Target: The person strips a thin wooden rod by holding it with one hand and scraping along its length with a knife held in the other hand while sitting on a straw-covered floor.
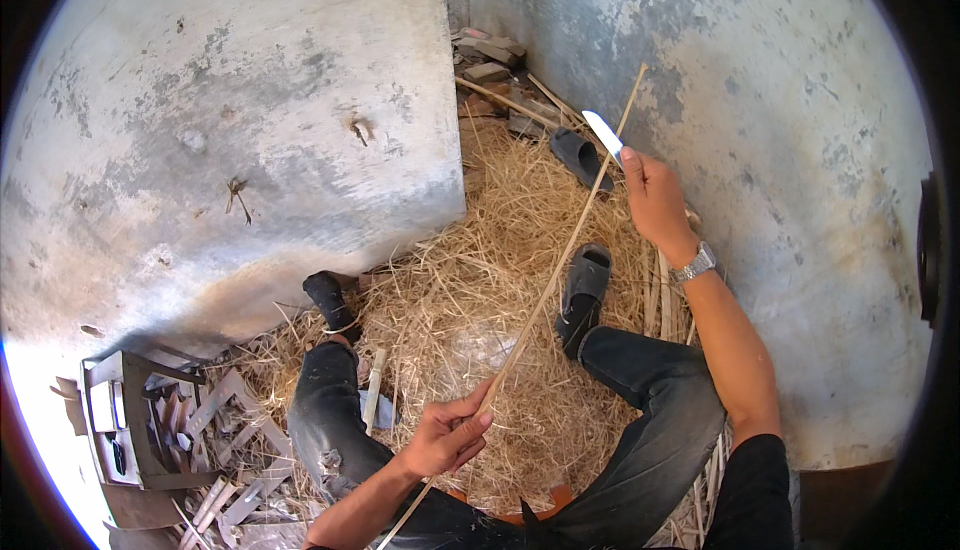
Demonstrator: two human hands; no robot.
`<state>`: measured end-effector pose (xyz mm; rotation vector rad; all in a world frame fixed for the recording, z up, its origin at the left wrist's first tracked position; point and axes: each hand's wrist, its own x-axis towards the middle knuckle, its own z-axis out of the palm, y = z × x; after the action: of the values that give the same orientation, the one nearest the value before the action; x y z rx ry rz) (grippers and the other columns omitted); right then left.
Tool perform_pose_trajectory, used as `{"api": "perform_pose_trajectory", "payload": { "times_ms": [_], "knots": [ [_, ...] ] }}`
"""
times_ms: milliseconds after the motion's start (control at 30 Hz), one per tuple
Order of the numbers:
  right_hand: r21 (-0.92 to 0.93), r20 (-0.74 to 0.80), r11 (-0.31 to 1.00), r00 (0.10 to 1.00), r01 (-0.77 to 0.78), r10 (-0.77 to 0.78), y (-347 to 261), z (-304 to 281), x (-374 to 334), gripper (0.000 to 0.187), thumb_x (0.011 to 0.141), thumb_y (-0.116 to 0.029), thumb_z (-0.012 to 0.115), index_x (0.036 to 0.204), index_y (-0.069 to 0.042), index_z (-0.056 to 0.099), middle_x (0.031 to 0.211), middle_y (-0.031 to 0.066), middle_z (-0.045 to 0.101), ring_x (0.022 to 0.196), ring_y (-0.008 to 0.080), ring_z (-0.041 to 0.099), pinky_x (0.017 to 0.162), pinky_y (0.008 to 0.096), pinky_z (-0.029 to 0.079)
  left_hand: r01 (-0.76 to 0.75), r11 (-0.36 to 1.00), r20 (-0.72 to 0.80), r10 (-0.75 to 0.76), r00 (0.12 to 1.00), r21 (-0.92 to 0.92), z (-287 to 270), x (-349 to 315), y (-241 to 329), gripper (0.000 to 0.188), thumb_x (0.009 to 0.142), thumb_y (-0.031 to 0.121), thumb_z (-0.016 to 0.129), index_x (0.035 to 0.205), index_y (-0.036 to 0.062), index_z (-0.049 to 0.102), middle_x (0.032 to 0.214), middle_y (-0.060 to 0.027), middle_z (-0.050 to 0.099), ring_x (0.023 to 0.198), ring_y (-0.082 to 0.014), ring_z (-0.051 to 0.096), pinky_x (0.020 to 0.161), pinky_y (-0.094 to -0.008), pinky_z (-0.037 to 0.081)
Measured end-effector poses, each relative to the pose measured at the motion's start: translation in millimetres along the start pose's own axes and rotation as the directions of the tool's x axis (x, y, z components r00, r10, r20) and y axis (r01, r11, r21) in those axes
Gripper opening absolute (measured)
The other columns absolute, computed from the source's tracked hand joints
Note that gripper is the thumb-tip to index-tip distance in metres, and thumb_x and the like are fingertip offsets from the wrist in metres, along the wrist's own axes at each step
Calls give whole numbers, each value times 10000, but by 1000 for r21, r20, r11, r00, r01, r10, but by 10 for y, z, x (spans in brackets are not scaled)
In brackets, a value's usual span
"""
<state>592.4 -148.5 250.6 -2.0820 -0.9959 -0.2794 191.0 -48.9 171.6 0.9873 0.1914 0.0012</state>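
A long thin bamboo strip [545, 295] slants from my lap up toward the right-hand wall. My left hand [447, 437] is closed round its lower part, fingers and thumb pinching it. Farther out, my right hand [655, 200] grips a knife [603, 137] whose pale blade points up and left. The blade lies against or just beside the strip near its far end; I cannot tell whether they touch. The knife's handle is hidden in my fist. A metal watch [697, 262] circles my right wrist.
Straw-like shavings [490, 250] cover the floor between my legs. Two dark slippers [580, 158] lie ahead, my right foot at the nearer one. A worn wall [250, 100] juts in at left, another wall [800, 200] rises at right. Wood scraps and a dark frame [150, 420] stand lower left.
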Motion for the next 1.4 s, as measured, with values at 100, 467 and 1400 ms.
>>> {"api": "perform_pose_trajectory", "payload": {
  "times_ms": [100, 467, 1400],
  "knots": [
    [-23, 66, 999, 997, -42, 43, -90, 45, -96, 496, 1083, -367, 454, 879, 57, 611, 584, 185, 513, 498, 304, 490, 541, 435, 404, -2, 1000, -60, 3, 998, 18, -13, -32, -42, 488, 1067, 40, 506, 1542, 11, 395, 628, 40, 432, 457, -37, 360, 429, -232, 304],
    [183, 476, 983, 872, 27, -113, -808, 338, -827, 461, 1081, -317, 476, 772, 1, 599, 574, 217, 530, 483, 358, 542, 509, 459, 413, -43, 995, -223, 62, 973, 89, -91, -12, -8, 484, 1043, -4, 530, 1516, -19, 427, 675, 63, 426, 500, -21, 348, 454, -234, 289],
    [27, 315, 1000, 949, -2, -7, -725, 555, -509, 413, 1075, -307, 470, 845, -20, 656, 564, 200, 570, 466, 347, 562, 458, 454, 417, -71, 880, -323, 246, 914, 470, -143, -64, -85, 473, 1011, 50, 613, 1449, -81, 492, 718, 97, 462, 626, 10, 378, 536, -190, 311]
  ]
}}
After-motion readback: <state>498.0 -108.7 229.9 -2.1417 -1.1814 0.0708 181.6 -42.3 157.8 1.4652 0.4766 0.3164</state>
